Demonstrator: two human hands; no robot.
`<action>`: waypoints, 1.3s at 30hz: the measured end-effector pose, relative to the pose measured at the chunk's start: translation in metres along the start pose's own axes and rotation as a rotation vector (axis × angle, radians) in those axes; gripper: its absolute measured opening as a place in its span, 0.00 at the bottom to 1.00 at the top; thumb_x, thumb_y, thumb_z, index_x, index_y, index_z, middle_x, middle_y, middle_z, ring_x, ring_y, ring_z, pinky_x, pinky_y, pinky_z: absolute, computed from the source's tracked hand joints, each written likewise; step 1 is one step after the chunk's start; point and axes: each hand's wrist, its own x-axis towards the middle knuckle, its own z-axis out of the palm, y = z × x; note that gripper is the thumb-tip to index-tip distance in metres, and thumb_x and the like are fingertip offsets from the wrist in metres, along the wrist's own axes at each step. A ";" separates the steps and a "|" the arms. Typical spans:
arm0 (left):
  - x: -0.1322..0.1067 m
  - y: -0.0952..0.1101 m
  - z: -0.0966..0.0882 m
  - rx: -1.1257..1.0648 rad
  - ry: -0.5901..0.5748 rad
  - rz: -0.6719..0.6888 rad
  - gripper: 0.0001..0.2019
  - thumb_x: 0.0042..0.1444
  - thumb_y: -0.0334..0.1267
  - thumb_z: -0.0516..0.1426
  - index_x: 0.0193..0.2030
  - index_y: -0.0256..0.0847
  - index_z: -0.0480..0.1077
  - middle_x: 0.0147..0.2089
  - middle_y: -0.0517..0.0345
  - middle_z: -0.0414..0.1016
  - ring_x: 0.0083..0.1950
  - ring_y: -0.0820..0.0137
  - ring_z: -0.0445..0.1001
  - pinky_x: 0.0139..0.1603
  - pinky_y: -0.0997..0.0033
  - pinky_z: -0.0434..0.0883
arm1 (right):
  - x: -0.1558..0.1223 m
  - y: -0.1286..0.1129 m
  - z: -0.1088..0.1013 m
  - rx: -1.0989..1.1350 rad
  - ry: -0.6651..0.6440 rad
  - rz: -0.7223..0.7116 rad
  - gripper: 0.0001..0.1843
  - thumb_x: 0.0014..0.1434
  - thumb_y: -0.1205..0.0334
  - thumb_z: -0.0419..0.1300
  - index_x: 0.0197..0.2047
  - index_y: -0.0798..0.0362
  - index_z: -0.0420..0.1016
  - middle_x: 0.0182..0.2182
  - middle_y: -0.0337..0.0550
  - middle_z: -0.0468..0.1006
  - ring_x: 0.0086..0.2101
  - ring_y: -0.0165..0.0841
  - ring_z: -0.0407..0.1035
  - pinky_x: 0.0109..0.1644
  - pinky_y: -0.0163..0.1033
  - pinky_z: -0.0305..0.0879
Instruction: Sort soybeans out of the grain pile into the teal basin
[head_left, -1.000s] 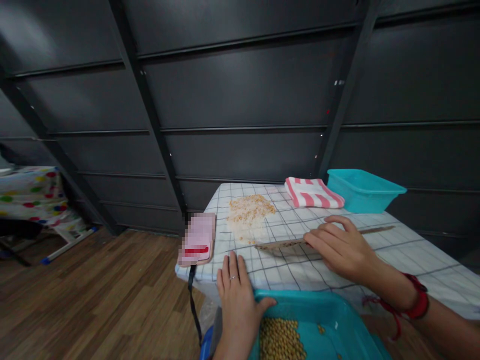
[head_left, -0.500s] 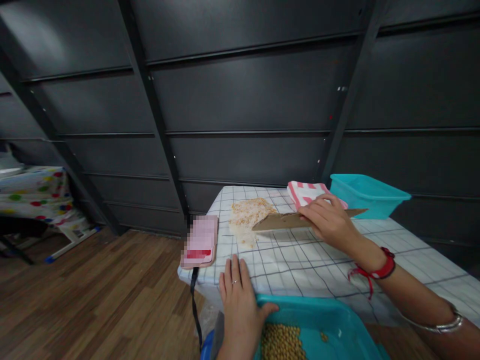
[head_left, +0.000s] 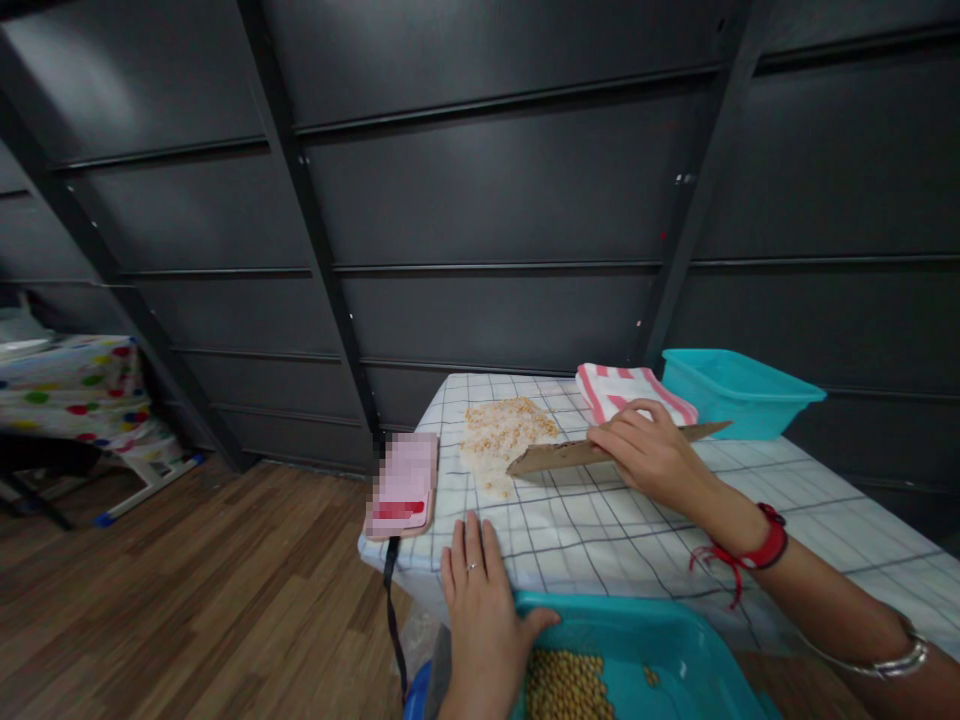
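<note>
My right hand (head_left: 651, 455) is closed on a long strip of brown cardboard (head_left: 559, 455), held on edge over the checked tablecloth (head_left: 600, 530). The strip's left end sits right beside a pile of pale husks and grains (head_left: 504, 432). My left hand (head_left: 480, 600) grips the near-left rim of a teal tub (head_left: 660, 640), thumb inside and fingers flat on the cloth. Yellow beans (head_left: 566, 685) lie in that tub.
A pink phone-like case (head_left: 405, 482) with a black strap rests at the table's left edge. A folded pink-and-white striped cloth (head_left: 626, 388) and a second teal tub (head_left: 739, 392) stand at the back. Dark metal wall panels rise behind; wooden floor lies left.
My right hand lifted the cardboard strip off the middle of the cloth and carried it away from me to the grain pile. In the last half second it dropped slightly. The left hand stayed put.
</note>
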 end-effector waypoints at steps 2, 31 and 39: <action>0.000 0.000 0.000 0.012 0.008 0.002 0.46 0.29 0.47 0.63 0.55 0.29 0.52 0.59 0.35 0.54 0.60 0.48 0.50 0.54 0.44 0.55 | -0.001 0.000 -0.001 0.009 0.011 0.004 0.13 0.54 0.75 0.46 0.33 0.54 0.69 0.23 0.39 0.71 0.28 0.30 0.60 0.40 0.41 0.54; -0.001 -0.007 -0.001 -0.025 -0.044 0.048 0.46 0.32 0.49 0.61 0.57 0.28 0.49 0.60 0.33 0.51 0.60 0.47 0.49 0.54 0.42 0.54 | -0.023 -0.013 -0.033 0.076 0.023 -0.008 0.09 0.53 0.76 0.49 0.36 0.55 0.64 0.24 0.40 0.71 0.27 0.30 0.62 0.40 0.43 0.57; 0.000 -0.002 -0.002 0.013 -0.003 0.027 0.48 0.27 0.50 0.63 0.55 0.26 0.52 0.58 0.33 0.54 0.59 0.47 0.51 0.54 0.43 0.56 | -0.021 -0.017 -0.040 0.151 0.015 -0.034 0.11 0.52 0.78 0.48 0.36 0.54 0.63 0.25 0.39 0.72 0.27 0.29 0.61 0.40 0.43 0.56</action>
